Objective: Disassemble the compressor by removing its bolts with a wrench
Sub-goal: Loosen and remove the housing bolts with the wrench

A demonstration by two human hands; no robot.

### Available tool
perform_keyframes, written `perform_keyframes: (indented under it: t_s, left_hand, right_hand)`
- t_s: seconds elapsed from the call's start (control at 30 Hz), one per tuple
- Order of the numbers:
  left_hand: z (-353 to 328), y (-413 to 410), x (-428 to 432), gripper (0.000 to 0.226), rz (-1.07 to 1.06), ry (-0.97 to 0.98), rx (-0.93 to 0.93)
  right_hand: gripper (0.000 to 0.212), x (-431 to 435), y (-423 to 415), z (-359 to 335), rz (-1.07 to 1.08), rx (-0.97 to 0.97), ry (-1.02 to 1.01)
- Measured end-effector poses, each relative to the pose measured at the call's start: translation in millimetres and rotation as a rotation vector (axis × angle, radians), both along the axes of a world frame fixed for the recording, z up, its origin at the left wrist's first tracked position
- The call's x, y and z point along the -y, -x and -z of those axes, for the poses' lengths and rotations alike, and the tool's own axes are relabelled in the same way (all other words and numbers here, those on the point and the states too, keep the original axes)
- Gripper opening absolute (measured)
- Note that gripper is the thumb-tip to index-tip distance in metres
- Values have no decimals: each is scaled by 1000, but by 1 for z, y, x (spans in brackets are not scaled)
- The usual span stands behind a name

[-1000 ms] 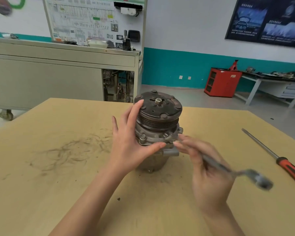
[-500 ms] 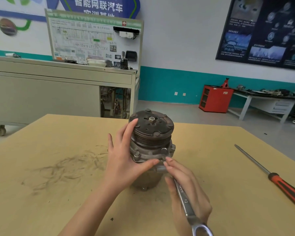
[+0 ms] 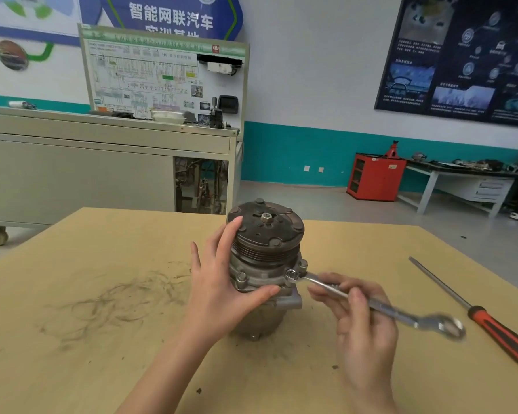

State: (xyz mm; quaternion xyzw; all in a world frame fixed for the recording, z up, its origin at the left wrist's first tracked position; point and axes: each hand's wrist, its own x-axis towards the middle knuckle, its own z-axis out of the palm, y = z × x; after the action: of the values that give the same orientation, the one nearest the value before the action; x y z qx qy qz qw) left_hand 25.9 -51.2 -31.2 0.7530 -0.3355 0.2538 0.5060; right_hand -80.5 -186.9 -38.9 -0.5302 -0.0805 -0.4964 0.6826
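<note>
**While that ring end is sitting on a flange bolt, keeping it square is the whole game**

As I'm standing here watching, the compressor point(image 3: 266, 264) is standing upright around the middle of the tabletop point(image 3: 102, 354), pulley point(image 3: 266, 231) end up. The person's left hand point(image 3: 219, 288) is cupping it from the left side, with the fingers running up against the pulley grooves and the thumb wrapping across the front just under the flange point(image 3: 260, 277). The right hand point(image 3: 362, 318) is curling its fingers round the middle of the wrench point(image 3: 395, 313). The small ring end is resting over a bolt point(image 3: 292, 275) on the right side of the flange, and the big open end is sticking out toward the right edge.

My take for doing this bit well:

- I'd be pushing the ring fully down over the bolt head before pulling. From here I'm not seeing whether it's seated all the way, and a half-on ring is asking to slip and round the head.
- I'd be sliding the grip further out along the handle for more leverage.
- The left hand is going to be doing real work, since the body is only sitting loose on the wood and will be wanting to spin or tip.

An orange-handled screwdriver point(image 3: 503, 327) is lying near the right edge, well apart from the swing.
</note>
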Motion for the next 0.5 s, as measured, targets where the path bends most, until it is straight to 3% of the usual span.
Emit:
perform_keyframes:
  t_s: [0.07,0.3,0.5]
  left_hand:
    - [0,1,0,96,1,-3,-8]
    - [-2,0,0,97,-3,-11,-21]
    - [0,-2,1,98,-9,-2,7]
  right_hand:
    - [10,26,-6,-15,-186,-101,-63]
    - [18,85,-50,-50,-615,-518,57]
    - [26,81,-66,-57,-677,-511,-42]
